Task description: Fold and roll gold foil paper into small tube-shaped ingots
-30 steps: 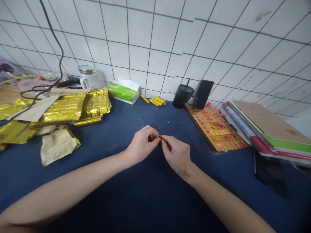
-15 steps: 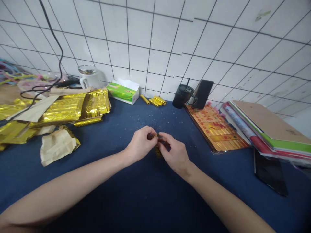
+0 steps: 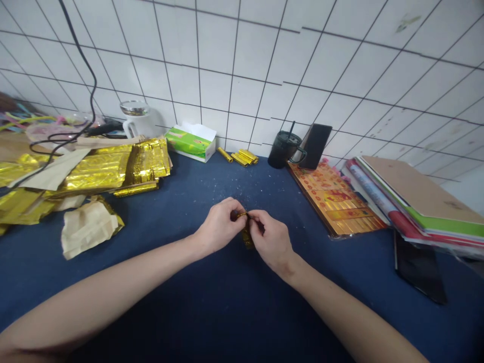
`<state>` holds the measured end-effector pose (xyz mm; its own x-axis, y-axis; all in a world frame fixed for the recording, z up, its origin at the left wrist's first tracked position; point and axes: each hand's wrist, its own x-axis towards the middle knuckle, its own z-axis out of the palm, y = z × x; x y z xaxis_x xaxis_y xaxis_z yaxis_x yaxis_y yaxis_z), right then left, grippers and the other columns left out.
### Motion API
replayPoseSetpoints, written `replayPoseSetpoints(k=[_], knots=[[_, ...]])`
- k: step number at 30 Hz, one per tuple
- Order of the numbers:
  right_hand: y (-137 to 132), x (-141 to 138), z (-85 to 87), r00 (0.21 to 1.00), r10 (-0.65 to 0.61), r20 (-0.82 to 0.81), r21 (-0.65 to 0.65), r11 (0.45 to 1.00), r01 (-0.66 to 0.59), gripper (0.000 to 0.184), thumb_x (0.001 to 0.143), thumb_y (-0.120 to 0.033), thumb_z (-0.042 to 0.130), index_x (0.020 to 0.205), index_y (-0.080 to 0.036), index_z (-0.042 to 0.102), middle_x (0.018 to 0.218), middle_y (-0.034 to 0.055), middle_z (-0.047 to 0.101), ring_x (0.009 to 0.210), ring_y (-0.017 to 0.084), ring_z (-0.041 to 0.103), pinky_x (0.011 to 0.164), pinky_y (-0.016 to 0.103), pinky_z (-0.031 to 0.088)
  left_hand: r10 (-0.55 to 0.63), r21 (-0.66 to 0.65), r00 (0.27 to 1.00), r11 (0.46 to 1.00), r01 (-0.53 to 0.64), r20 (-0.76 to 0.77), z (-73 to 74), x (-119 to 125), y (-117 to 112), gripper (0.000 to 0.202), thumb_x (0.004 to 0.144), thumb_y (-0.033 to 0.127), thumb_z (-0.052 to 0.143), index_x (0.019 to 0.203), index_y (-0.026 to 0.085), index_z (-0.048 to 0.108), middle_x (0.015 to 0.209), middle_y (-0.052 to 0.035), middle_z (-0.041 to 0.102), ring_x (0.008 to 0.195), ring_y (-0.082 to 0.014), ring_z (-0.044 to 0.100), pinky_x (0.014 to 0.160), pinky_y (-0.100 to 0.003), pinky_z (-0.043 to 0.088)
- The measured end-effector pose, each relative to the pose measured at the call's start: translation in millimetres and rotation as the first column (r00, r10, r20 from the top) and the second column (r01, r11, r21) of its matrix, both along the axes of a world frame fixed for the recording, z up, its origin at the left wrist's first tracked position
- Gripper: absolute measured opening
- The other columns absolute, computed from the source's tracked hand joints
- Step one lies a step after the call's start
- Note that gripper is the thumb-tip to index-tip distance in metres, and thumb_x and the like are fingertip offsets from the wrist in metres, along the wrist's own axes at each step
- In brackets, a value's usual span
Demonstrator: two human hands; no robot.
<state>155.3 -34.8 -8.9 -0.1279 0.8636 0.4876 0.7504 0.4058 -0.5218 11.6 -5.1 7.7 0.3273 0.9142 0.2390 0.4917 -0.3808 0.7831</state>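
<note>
My left hand (image 3: 221,228) and my right hand (image 3: 270,241) meet over the middle of the blue table (image 3: 212,297). Both pinch a small piece of gold foil paper (image 3: 246,233) between fingertips; most of it is hidden by the fingers. Finished gold foil rolls (image 3: 239,157) lie at the back by the wall. Flat gold foil sheets (image 3: 113,169) are piled at the left.
A crumpled tan paper (image 3: 88,227) lies left. A green tissue box (image 3: 191,142), white mug (image 3: 139,121), black cup (image 3: 282,148) and propped phone (image 3: 316,146) line the tiled wall. Printed gold sheets (image 3: 335,199), stacked folders (image 3: 412,206) and a dark phone (image 3: 419,267) sit right.
My hands have stayed in place and kept working the foil piece; my fingers shifted slightly and a bit more gold shows below them.
</note>
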Motion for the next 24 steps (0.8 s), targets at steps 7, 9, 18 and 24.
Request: replayPoseSetpoints(k=[7, 9, 18, 24], knots=[[-0.7, -0.8, 1.1, 1.000, 0.008, -0.003, 0.021, 1.000, -0.008, 0.028, 0.079, -0.017, 0.043, 0.103, -0.019, 0.057, 0.089, 0.0046, 0.068, 0.076, 0.017, 0.064, 0.069, 0.028, 0.050, -0.046, 0.008, 0.999, 0.999, 0.046, 0.005, -0.5, -1.1, 1.1, 0.007, 0.070, 0.014, 0.047, 0.067, 0.015, 0.054, 0.068, 0.0011, 0.053, 0.061, -0.0096, 0.049, 0.058, -0.022, 0.040], [-0.7, 0.2, 0.8, 0.998, 0.058, -0.001, 0.036, 0.998, -0.057, 0.028, 0.080, -0.016, 0.041, 0.102, -0.019, 0.058, 0.094, 0.0049, 0.066, 0.081, 0.016, 0.063, 0.074, 0.029, 0.049, -0.061, 0.010, 0.998, 0.998, 0.061, 0.001, -1.1, -1.2, 1.2, 0.008, 0.071, 0.015, 0.047, 0.067, 0.015, 0.053, 0.067, 0.0013, 0.051, 0.061, -0.0094, 0.047, 0.057, -0.021, 0.039], [7.9, 10.5, 6.7, 0.924, 0.126, -0.360, -0.195, 0.959, -0.207, 0.019, 0.081, -0.025, 0.046, 0.090, -0.020, 0.062, 0.075, 0.0017, 0.065, 0.063, 0.013, 0.059, 0.059, 0.025, 0.048, -0.124, -0.019, 0.992, 0.992, 0.125, 0.033, 2.1, -3.0, 2.7, 0.006, 0.071, 0.016, 0.048, 0.067, 0.015, 0.053, 0.063, 0.0030, 0.049, 0.057, -0.0081, 0.044, 0.054, -0.020, 0.036], [13.7, 12.6, 0.5, 0.860, 0.107, -0.498, -0.261, 0.928, -0.267, 0.016, 0.077, -0.026, 0.051, 0.087, -0.019, 0.062, 0.068, 0.0006, 0.061, 0.061, 0.012, 0.057, 0.057, 0.026, 0.047, -0.117, -0.056, 0.991, 0.991, 0.121, 0.070, 2.5, -3.5, 4.4, 0.006, 0.072, 0.018, 0.049, 0.070, 0.015, 0.054, 0.061, 0.0036, 0.049, 0.054, -0.0074, 0.043, 0.052, -0.020, 0.036]])
